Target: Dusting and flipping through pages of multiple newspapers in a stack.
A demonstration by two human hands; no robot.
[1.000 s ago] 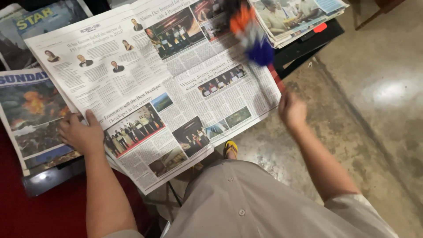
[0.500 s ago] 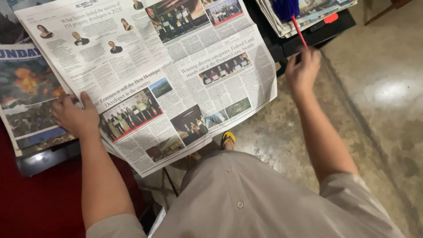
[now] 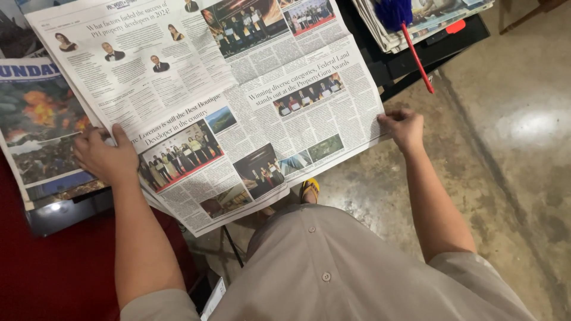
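Spreading across the stacked papers, the open newspaper (image 3: 238,101) looks light, limp and easily torn. The left hand (image 3: 106,156) pinches its left edge and the right hand (image 3: 404,126) its right; edges give the surest hold.

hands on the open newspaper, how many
2. The left hand presses the left edge of the open newspaper; the right hand grips its right edge. No other hands show.
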